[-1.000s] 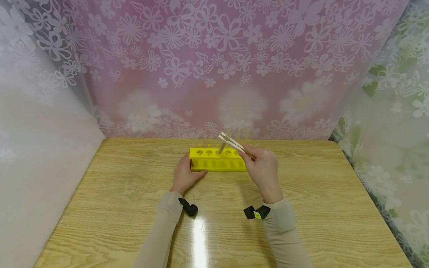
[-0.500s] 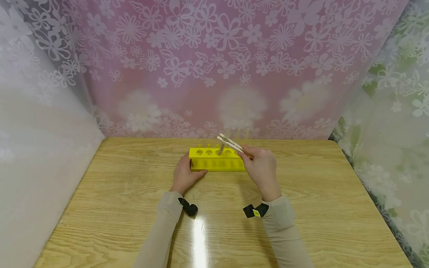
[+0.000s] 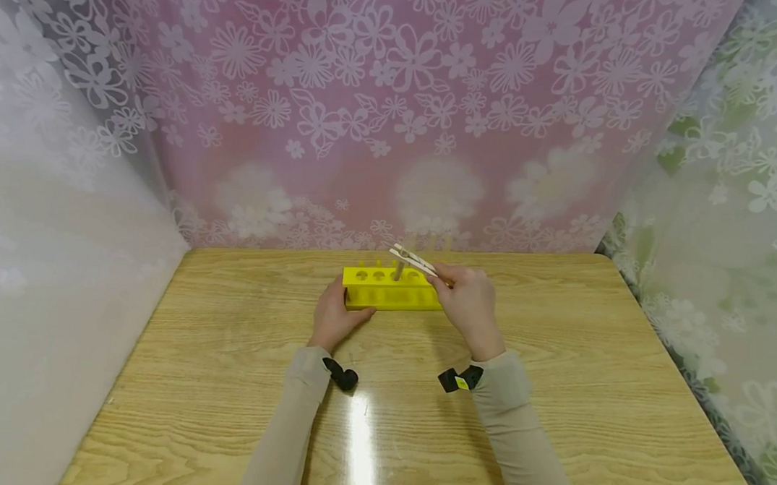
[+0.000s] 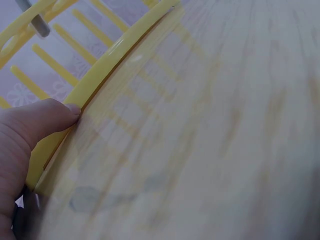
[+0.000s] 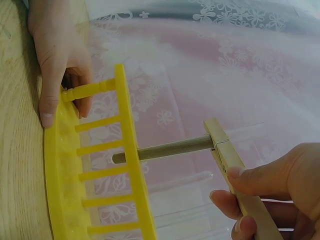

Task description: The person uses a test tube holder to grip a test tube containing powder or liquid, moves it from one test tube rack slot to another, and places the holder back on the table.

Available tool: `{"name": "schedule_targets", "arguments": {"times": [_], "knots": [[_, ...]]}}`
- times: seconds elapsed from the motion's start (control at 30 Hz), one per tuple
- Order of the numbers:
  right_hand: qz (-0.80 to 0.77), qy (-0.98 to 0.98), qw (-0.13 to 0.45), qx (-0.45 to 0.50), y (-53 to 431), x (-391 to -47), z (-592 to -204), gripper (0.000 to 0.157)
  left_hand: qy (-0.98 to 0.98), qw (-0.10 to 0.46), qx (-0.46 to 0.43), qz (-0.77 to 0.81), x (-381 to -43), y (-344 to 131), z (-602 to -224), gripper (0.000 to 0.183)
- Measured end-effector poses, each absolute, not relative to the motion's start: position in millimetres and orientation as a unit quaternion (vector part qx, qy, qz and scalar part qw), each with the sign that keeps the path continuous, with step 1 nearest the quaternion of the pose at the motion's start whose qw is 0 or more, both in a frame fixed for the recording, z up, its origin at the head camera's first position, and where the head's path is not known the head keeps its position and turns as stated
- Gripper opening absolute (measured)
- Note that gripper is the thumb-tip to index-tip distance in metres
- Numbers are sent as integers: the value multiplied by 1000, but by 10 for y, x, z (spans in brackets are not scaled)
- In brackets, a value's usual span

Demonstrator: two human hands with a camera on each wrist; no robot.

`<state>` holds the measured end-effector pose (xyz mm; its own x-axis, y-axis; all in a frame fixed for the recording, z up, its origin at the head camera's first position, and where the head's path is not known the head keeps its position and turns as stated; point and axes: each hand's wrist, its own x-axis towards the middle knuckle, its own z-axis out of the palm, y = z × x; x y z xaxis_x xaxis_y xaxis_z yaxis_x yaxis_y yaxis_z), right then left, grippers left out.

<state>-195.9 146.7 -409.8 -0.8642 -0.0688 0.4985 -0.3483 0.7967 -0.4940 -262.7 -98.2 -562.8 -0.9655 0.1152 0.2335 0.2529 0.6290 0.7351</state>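
Observation:
My left hand (image 3: 332,316) grips the left end of a yellow test tube rack (image 3: 394,298). In the left wrist view its thumb (image 4: 50,117) presses on the rack's base edge. A wooden test tube holder (image 3: 413,260) is pinched in my right hand (image 3: 472,304), above the rack's right half. The holder's jaws clasp a glass test tube (image 5: 175,148) with grey-brown contents and a clear upper part. This tube passes through a middle hole of the rack's top plate, its rounded end just below the plate and well above the base.
Several clear tubes (image 5: 187,185) stand along the rack's rear side, faint against the curtain. The rack rests near the far edge of a wood-grain table (image 3: 256,335). A pink floral curtain (image 3: 383,127) hangs behind, with pale curtains at both sides.
My right hand has moved slightly left with the holder, and the test tube's top has swung left so the tube stands more upright. My left hand and the rack have stayed put.

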Motion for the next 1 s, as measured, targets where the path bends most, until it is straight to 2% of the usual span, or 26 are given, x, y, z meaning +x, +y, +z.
{"name": "schedule_targets", "arguments": {"times": [0.6,1.0], "knots": [[257,-948,169,84,1414,-2025,-4238,28,-900,77,-99,-418,-2625,-986,-5620,83],[234,-955,161,84,1399,-2041,-4323,30,-899,87,-106,-416,-2635,-992,-5642,79]]}}
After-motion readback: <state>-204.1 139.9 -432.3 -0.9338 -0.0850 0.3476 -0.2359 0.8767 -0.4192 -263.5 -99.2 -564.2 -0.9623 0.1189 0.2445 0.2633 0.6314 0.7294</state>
